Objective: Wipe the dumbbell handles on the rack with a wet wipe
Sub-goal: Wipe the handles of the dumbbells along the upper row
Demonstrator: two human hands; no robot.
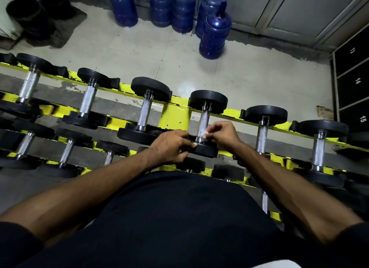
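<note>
The right hand [223, 134] pinches the wet wipe [204, 133] against a dumbbell handle [203, 119] on the yellow rack [175, 116]; the left hand [171, 146] grips its near plate [205, 150]. Probably mid-task, though no handle shows whether it has been wiped

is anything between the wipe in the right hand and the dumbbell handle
Nothing visible: the right hand pinches the wet wipe right at the dumbbell handle, and the left hand holds the near head, beside the handle.

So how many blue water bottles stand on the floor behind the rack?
5. Four blue water bottles stand in a row by the wall, the fifth in front of the rightmost one. Others may be hidden.
</note>
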